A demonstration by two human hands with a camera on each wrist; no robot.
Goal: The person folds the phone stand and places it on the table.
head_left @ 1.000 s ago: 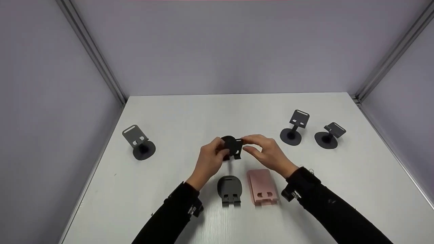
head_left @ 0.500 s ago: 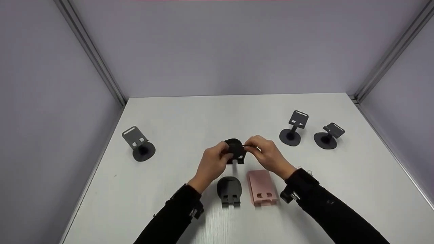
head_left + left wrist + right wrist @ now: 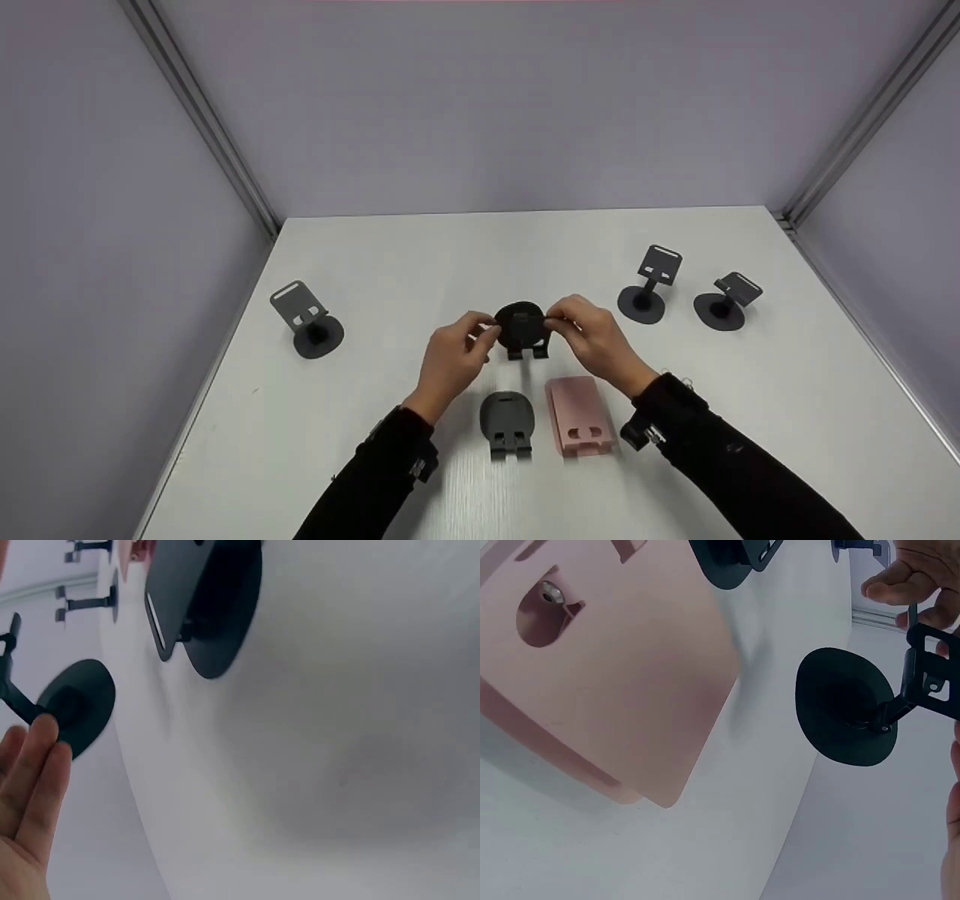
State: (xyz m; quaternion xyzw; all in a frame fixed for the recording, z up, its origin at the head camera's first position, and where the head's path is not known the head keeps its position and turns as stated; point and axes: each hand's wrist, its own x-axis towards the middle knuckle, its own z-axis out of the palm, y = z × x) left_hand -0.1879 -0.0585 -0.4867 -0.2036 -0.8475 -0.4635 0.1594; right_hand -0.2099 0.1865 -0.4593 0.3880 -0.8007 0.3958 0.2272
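Item: one black stand (image 3: 521, 324), which hangs above the white table (image 3: 390, 255) between two hands. The right hand (image 3: 596, 341) pinches its right edge; the left hand (image 3: 452, 361) is at its left edge (pinching or merely touching, I cannot tell). Nearer the person lie one grey stand (image 3: 507, 412) and, beside it, one pink stand (image 3: 577, 409).

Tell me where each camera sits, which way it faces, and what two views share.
Head: worn on the head, facing forward and down at the white table; dark sleeves, left hand and right hand show.
Left wrist: on that wrist, facing the dark gray stand; left fingers show at lower left.
Right wrist: on that wrist, facing the pink stand; parts of both hands show at right.
Both wrist views share the black stand.
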